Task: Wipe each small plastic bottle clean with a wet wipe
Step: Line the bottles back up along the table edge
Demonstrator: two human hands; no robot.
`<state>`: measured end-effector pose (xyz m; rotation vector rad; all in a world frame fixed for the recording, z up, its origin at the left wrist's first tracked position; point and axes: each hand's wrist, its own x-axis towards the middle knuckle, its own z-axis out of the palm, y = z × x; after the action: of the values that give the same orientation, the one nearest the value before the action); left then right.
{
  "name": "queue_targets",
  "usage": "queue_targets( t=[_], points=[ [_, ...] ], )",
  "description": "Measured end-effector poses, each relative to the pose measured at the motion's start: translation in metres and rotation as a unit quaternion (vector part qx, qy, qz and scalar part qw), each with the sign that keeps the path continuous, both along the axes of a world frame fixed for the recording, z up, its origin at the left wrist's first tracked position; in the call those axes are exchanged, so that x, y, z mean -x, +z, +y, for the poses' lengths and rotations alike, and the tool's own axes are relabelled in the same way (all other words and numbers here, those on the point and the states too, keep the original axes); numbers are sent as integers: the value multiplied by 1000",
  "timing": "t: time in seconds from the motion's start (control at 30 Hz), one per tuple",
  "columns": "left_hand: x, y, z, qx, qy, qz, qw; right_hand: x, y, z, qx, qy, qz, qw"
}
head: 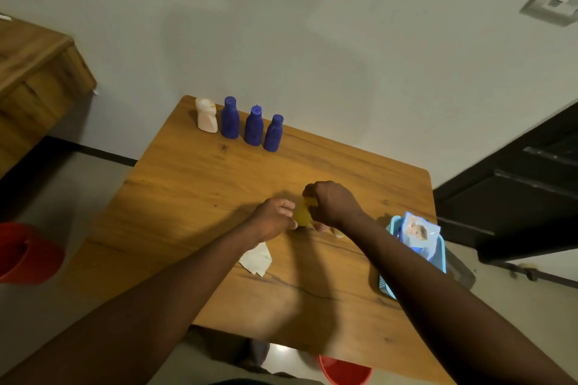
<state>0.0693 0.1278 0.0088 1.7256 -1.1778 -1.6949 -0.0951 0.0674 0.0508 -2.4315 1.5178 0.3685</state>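
Your left hand (275, 219) and right hand (331, 203) meet over the middle of the bench (187, 197). Both curl round a small yellow bottle (302, 214) held between them, the left fingers gripping its lower side and the right fingers closing over its top. Blur hides whether a wipe is tucked into either grip. Just below your left wrist, a crumpled white wipe (256, 258) lies on the wood. By your right forearm, at the bench's right edge, a blue basket (439, 256) holds a pack of wet wipes (416, 231) standing up in it. At the far edge, near the wall, four bottles stand upright in a row: a pale bottle (206, 116) at the left, then three blue bottles (254, 126) beside it. A red bucket (28, 253) sits on the floor to your left.
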Motion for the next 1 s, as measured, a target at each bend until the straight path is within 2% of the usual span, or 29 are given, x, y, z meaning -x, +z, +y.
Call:
queue_targets(
  t=[0.5, 1.0],
  points=[
    [0, 20, -51, 54, 44, -9, 998, -8, 20, -51, 38, -17, -94, 995],
    [-14, 8, -134, 54, 51, -30, 997, -26, 10, -139, 44, -8, -99, 994]
  ],
)
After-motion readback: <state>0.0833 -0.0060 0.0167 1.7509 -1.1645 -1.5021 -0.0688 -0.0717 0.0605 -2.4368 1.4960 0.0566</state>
